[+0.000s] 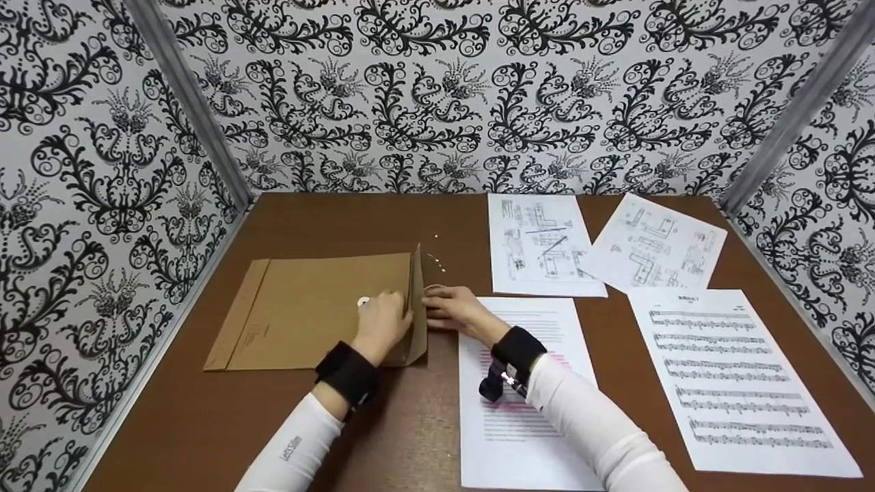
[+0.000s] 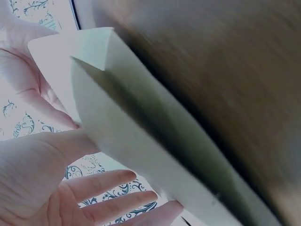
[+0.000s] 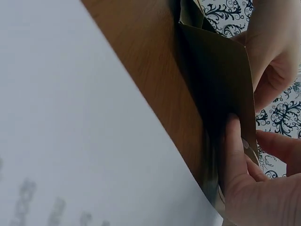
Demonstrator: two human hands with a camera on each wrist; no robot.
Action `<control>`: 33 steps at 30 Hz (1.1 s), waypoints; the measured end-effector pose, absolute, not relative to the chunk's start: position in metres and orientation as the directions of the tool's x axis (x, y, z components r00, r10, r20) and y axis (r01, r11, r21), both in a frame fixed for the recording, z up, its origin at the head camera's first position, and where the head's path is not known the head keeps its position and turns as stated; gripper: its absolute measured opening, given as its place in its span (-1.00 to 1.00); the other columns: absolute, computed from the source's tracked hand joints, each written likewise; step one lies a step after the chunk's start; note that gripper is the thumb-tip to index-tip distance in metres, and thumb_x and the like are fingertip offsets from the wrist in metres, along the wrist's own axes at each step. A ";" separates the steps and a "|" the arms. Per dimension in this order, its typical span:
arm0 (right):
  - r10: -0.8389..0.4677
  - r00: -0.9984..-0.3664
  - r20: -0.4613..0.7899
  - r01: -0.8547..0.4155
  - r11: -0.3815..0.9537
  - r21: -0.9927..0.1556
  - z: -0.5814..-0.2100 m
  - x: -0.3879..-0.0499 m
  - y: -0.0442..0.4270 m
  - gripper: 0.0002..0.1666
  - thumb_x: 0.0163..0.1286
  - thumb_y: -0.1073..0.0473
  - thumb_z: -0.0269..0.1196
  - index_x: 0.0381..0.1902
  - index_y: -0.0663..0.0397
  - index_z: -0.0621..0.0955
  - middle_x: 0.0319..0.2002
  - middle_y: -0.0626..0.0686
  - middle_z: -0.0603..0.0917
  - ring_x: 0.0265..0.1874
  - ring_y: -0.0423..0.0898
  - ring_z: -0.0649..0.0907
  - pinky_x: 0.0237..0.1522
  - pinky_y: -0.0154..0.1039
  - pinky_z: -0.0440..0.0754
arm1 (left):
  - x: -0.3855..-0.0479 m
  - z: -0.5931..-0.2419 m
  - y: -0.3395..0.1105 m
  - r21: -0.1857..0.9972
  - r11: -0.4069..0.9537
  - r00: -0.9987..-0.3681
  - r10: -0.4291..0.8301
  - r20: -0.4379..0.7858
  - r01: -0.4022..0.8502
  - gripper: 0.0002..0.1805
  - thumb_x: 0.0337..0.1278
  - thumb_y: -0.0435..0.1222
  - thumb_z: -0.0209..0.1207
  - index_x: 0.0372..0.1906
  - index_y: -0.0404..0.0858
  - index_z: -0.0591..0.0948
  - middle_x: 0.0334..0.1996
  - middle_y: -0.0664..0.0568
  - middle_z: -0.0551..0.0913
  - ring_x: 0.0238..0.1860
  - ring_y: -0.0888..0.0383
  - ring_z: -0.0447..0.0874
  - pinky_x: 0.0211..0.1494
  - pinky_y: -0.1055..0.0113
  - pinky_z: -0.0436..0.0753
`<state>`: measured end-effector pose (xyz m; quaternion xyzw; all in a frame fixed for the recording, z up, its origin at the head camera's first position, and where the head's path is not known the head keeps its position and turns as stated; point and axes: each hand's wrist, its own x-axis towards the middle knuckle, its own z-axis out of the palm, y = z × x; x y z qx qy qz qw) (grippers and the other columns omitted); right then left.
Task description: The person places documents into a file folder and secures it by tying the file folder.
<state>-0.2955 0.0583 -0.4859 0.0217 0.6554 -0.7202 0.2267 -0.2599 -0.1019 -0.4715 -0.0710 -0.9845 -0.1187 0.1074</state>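
A large brown paper envelope (image 1: 314,314) lies flat on the table, its raised flap (image 1: 418,273) on the right side. My left hand (image 1: 384,321) rests on the envelope by its opening, fingers curled at the top layer's edge. In the left wrist view the envelope's mouth (image 2: 141,113) gapes slightly, and the left thumb touches its edge. My right hand (image 1: 465,311) pinches the flap (image 3: 221,70) from the other side, one finger against its face in the right wrist view. Near the left knuckles sits a small white disc (image 1: 363,301). Whatever lies inside the envelope is hidden.
A printed page with pink highlighting (image 1: 526,451) lies under my right forearm. To its right is a sheet of music (image 1: 745,383). Two drawing sheets, one (image 1: 547,266) partly overlapped by the other (image 1: 660,239), lie at the back right. Patterned walls border the brown table (image 1: 410,424).
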 end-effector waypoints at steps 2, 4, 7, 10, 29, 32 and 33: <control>-0.319 -0.892 -0.321 0.351 -0.039 -0.935 -0.484 -0.293 0.063 -0.47 0.50 0.33 0.18 0.35 0.49 0.44 0.05 0.22 0.72 -0.23 -0.12 0.77 -0.04 -0.22 0.80 | -0.258 -0.470 -0.103 0.232 0.959 -0.970 0.113 0.214 0.163 -0.73 0.22 -0.19 0.36 -0.30 -0.37 0.71 -0.29 -0.27 0.76 -0.30 -0.24 0.78 -0.23 -0.08 0.74; -0.335 -0.888 -0.315 0.345 -0.031 -0.938 -0.481 -0.290 0.068 -0.47 0.51 0.32 0.16 0.35 0.50 0.43 0.08 0.28 0.72 -0.26 -0.14 0.77 -0.06 -0.24 0.80 | -0.255 -0.468 -0.104 0.246 0.956 -0.972 0.110 0.210 0.162 -0.72 0.23 -0.17 0.36 -0.32 -0.37 0.71 -0.29 -0.27 0.76 -0.30 -0.25 0.78 -0.25 -0.09 0.74; -0.355 -0.885 -0.302 0.324 -0.004 -0.946 -0.477 -0.287 0.077 -0.47 0.54 0.30 0.14 0.35 0.52 0.41 0.16 0.37 0.68 -0.28 -0.17 0.77 -0.12 -0.28 0.80 | -0.251 -0.466 -0.105 0.261 0.951 -0.969 0.108 0.221 0.166 -0.72 0.22 -0.16 0.36 -0.35 -0.34 0.70 -0.28 -0.25 0.77 -0.29 -0.24 0.78 -0.27 -0.10 0.74; -0.363 -0.883 -0.298 0.313 0.019 -0.950 -0.474 -0.284 0.087 -0.47 0.55 0.29 0.12 0.35 0.52 0.41 0.25 0.44 0.61 -0.28 -0.19 0.77 -0.13 -0.31 0.80 | -0.246 -0.464 -0.106 0.272 0.946 -0.967 0.115 0.227 0.177 -0.74 0.23 -0.14 0.35 -0.34 -0.29 0.69 -0.27 -0.22 0.77 -0.29 -0.23 0.79 -0.29 -0.10 0.74; -0.435 -0.869 -0.236 0.171 0.183 -0.968 -0.454 -0.262 0.153 -0.37 0.60 0.13 0.09 0.44 0.46 0.34 0.37 0.42 0.51 0.21 0.17 0.71 0.09 -0.09 0.77 | -0.202 -0.436 -0.091 0.465 0.827 -0.948 0.261 0.184 0.318 -0.63 0.29 -0.13 0.31 0.10 -0.21 0.74 -0.06 -0.12 0.83 -0.14 -0.18 0.82 -0.27 -0.10 0.73; -0.456 -0.863 -0.220 0.142 0.200 -0.969 -0.452 -0.259 0.165 -0.33 0.60 0.11 0.09 0.46 0.47 0.30 0.38 0.43 0.50 0.21 0.15 0.71 0.13 -0.06 0.75 | -0.196 -0.434 -0.085 0.461 0.820 -0.941 0.296 0.166 0.340 -0.62 0.29 -0.12 0.31 0.11 -0.22 0.74 -0.03 -0.12 0.82 -0.09 -0.17 0.82 -0.20 -0.09 0.74; -0.464 -0.859 -0.216 0.133 0.206 -0.970 -0.451 -0.258 0.170 -0.32 0.61 0.09 0.09 0.47 0.47 0.29 0.39 0.43 0.49 0.23 0.16 0.71 0.14 -0.06 0.74 | -0.194 -0.434 -0.083 0.456 0.819 -0.937 0.309 0.162 0.349 -0.62 0.30 -0.11 0.31 0.10 -0.22 0.74 0.02 -0.11 0.81 -0.04 -0.16 0.81 -0.17 -0.08 0.74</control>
